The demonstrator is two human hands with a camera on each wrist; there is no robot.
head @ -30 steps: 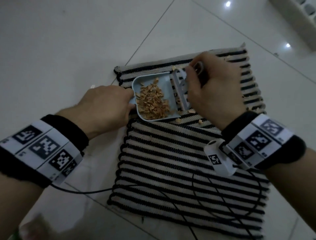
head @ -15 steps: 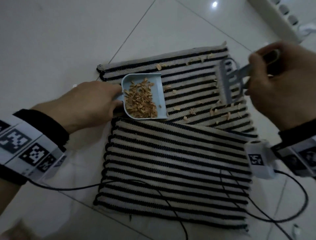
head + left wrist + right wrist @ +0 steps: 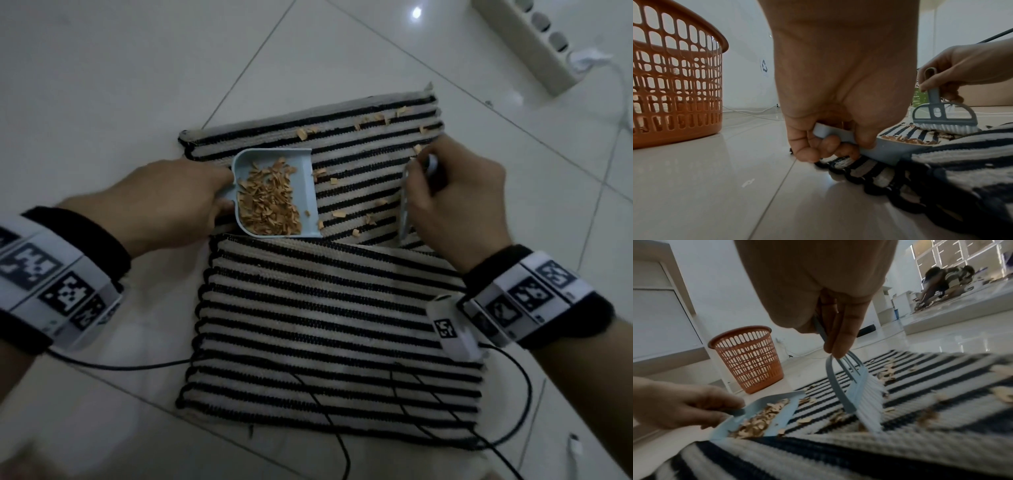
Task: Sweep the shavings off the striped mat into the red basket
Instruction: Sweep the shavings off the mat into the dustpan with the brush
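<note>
Brush point(image 3: 406, 202) down on mat point(image 3: 342, 308), right of pan point(image 3: 305, 192), shavings point(image 3: 356, 212) between; right hand point(image 3: 455, 202) fingers clamped on brush handle; left hand point(image 3: 171, 209) gripping pan handle; sweep leftward.

A coarse woven cloth striped mat point(image 3: 329, 308), ribbed in black and cream with thick knotted edges, lies on glossy pale floor tiles point(image 3: 120, 85) that mirror the ceiling lights. Dry, flaky tan shavings point(image 3: 269, 202) fill a smooth, matt pale-blue plastic dustpan point(image 3: 305, 178). The brush point(image 3: 857, 386) pairs a matching plastic frame with fine white bristles. The red basket point(image 3: 748, 360) is perforated moulded plastic with a slight sheen.
</note>
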